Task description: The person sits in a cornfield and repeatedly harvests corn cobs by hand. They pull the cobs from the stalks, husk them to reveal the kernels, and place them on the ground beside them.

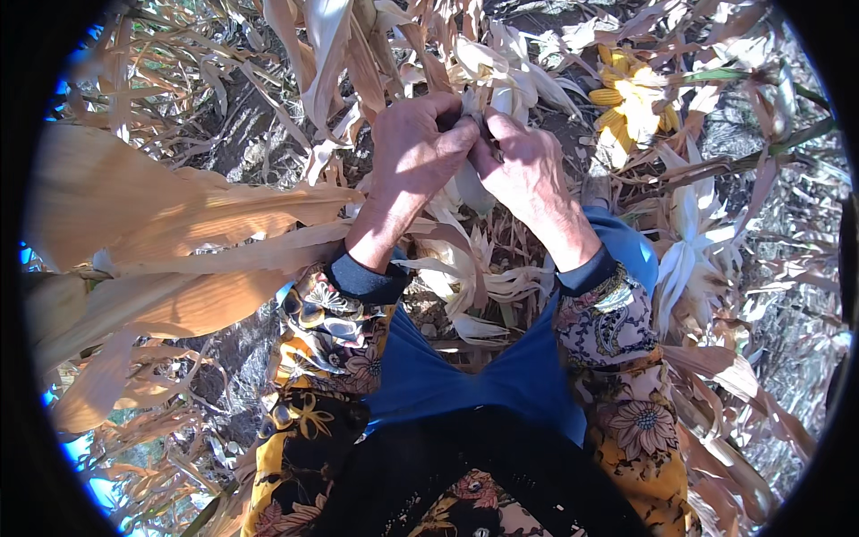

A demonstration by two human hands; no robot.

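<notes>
My left hand [417,144] and my right hand [525,161] meet at the upper middle of the head view, fingertips nearly touching. Between them they pinch the tip of a corn ear in its pale husk [474,191], whose lower part hangs beneath the fingers. The fingers hide much of the pinched end. Just beyond the hands lie more pale husks [483,60]. To the right of my right hand is a pile of husked yellow corn ears [624,101], partly in bright sun.
Large dry corn leaves [201,221] reach in from the left towards my left wrist. Open husks [691,235] lie right of my knee, and more [463,268] between my legs. A green-brown stalk [745,161] crosses the upper right. Dry leaves litter the soil.
</notes>
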